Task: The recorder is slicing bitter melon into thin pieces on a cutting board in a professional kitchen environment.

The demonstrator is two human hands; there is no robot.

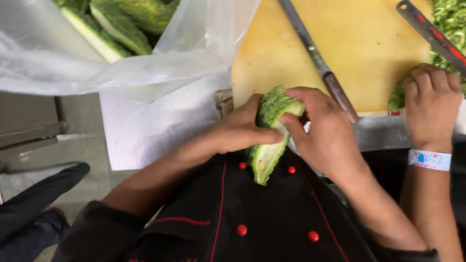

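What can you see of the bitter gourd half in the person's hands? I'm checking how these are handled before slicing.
The bitter gourd half is a lengthwise-cut piece with bumpy, ridged dark green skin and a pale green cut face. It tapers to a point at its lower end, near the black jacket. It is held above the person's chest, close to the edge of the yellow cutting board. The left hand grips it from the side, and the right hand has fingers pressed into its upper cut face.
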